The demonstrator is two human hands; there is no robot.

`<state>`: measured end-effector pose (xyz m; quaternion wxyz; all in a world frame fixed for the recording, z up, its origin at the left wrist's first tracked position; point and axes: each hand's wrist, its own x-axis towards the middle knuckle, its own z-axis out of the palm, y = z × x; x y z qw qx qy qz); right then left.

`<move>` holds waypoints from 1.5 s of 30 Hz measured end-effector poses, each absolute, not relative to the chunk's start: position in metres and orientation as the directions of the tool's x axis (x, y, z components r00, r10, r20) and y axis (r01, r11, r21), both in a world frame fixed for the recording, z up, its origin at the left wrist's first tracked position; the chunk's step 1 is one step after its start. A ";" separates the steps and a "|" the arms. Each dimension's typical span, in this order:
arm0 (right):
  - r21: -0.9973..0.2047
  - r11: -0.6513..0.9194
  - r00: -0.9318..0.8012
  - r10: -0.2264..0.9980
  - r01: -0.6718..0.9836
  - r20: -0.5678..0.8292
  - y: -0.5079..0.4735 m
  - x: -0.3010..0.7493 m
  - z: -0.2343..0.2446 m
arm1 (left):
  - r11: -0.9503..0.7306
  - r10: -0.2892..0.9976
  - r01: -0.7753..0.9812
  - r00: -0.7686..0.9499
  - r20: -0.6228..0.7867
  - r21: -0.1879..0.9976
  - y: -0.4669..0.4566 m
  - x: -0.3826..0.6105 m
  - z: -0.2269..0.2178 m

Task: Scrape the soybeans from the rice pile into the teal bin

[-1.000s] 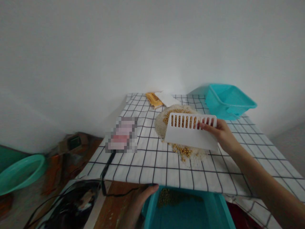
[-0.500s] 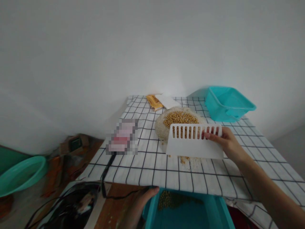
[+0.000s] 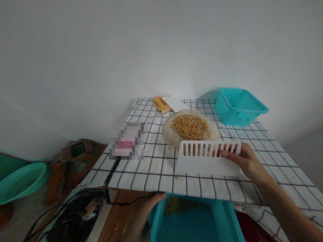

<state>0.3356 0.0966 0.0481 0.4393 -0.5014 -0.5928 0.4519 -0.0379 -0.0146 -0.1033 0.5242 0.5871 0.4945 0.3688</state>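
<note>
My right hand grips the right end of a white slotted scraper, fingers through its slots. The scraper stands tilted on the checked cloth, its lower edge near the table's front. Just behind it lies a heap of yellow soybeans on a bed of pale grain. At the front edge, below the tabletop, my left hand holds the left wall of a blue bin, thumb on the rim and other fingers hidden. Greenish-brown beans lie in the bin's far left corner.
An aqua basket stands at the back right. A yellow packet and a white packet lie at the back. A blurred pinkish device with a black cable is at left. A green basin sits lower left.
My right hand has drawn the scraper toward the table's front edge, exposing more of the soybean heap. Loose bits in front are now mostly hidden behind it. My left hand stays at the bin.
</note>
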 end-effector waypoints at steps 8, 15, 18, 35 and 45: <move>-0.981 0.037 -0.155 0.988 0.193 0.006 0.074 0.338 0.043 | 0.223 0.964 0.031 0.143 -0.225 0.974 -0.006 -0.034 -0.091; -0.999 0.019 0.117 0.993 0.030 0.023 0.056 0.360 0.031 | 0.408 0.913 -0.151 0.061 -0.404 0.900 0.007 -0.013 -0.063; -0.996 0.088 0.277 0.957 -0.005 0.083 0.050 0.369 0.034 | 0.536 0.844 -0.212 0.120 -0.523 0.817 0.013 -0.003 -0.056; -0.990 0.119 0.545 0.837 -0.077 0.058 0.035 0.358 0.014 | 0.181 0.962 0.085 0.192 -0.194 0.980 -0.008 -0.039 -0.086; -0.995 0.055 0.483 0.876 -0.086 0.007 0.041 0.340 0.017 | 0.141 0.961 0.076 0.229 -0.155 0.987 -0.006 -0.046 -0.116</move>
